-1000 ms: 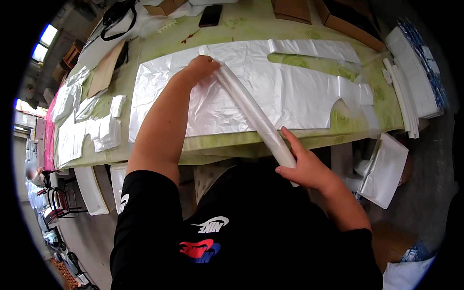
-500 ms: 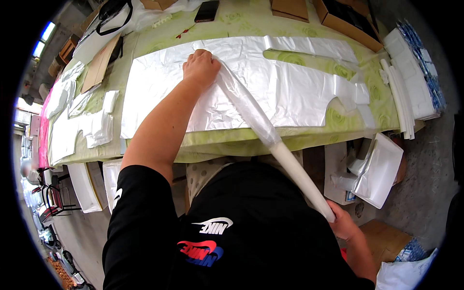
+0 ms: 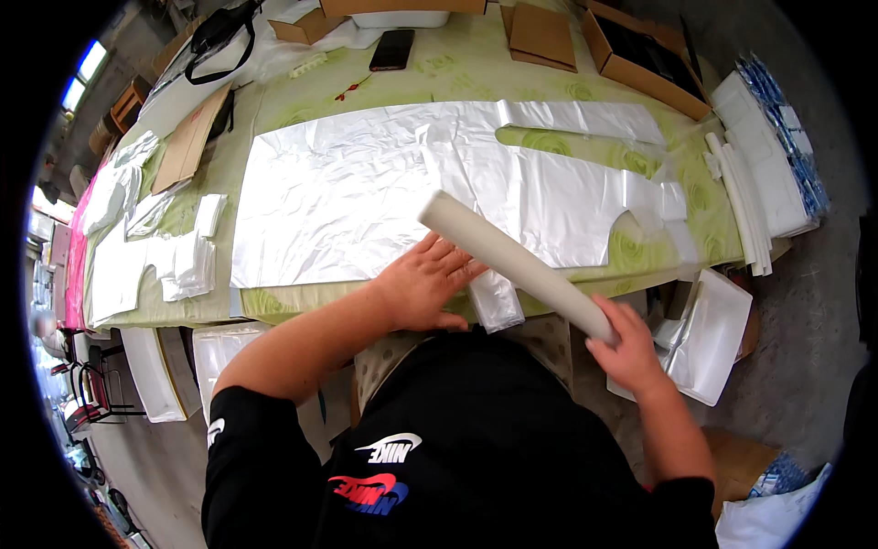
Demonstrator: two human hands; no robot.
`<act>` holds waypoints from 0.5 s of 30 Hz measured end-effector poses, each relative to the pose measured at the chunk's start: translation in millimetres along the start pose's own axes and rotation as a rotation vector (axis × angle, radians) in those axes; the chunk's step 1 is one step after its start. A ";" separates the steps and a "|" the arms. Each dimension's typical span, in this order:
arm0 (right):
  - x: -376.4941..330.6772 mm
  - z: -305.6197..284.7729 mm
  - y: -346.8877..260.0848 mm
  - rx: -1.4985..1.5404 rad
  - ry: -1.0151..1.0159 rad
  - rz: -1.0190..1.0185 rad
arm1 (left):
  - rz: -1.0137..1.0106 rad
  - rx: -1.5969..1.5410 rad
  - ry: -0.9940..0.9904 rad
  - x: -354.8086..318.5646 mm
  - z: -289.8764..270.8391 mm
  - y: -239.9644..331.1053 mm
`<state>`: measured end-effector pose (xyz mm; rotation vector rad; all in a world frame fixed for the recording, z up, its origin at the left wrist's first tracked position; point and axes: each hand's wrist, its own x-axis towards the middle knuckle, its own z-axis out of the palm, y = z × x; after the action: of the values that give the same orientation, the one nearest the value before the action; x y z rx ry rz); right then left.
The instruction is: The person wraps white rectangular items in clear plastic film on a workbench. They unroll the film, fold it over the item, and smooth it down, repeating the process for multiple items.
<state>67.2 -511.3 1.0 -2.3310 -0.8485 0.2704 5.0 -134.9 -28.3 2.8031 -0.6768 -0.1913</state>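
A shiny white plastic bag [image 3: 329,197], vest-shaped with long handle strips at its right end, lies flat and creased across the table. My right hand [image 3: 628,345] is wrapped round the near end of a pale tube [image 3: 521,267], which slants up and leftward over the bag. Beside the table's front edge is my left hand [image 3: 425,285], fingers stretched out and lying on the bag's near edge; its fingertips are close under the tube. A narrow folded plastic strip [image 3: 497,304] hangs over the table edge below the tube, just right of my left hand.
A green flowered cloth [image 3: 366,84] covers the table. Smaller white bags [image 3: 187,261] lie in piles at the left. A phone [image 3: 392,50] and cardboard boxes [image 3: 645,55] stand at the back. White rolls [image 3: 739,201] lie at the right edge, and a white bin [image 3: 718,339] is below.
The tube has come out of the long plastic sleeve and swung up over the table. My left hand has moved from the bag's middle down to its near edge, and its fingers have spread.
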 end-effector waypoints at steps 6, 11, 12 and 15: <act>114.3 3.2 -5.2 -0.328 -0.029 -0.251 | 0.066 0.047 0.166 -14.1 10.4 4.9; 174.5 4.4 21.0 -0.450 0.132 -0.080 | 0.022 -0.042 0.239 -6.1 15.1 10.9; 178.7 6.3 25.3 -0.483 0.165 -0.049 | 0.000 -0.071 0.252 -3.5 13.1 16.5; 174.7 16.3 18.8 -0.514 0.328 -0.414 | -0.037 -0.132 0.259 -3.7 12.3 21.3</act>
<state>205.1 -403.2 -19.5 -2.4684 -1.3097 -0.5515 -9.7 -154.1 -34.1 2.6508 -0.5306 0.1156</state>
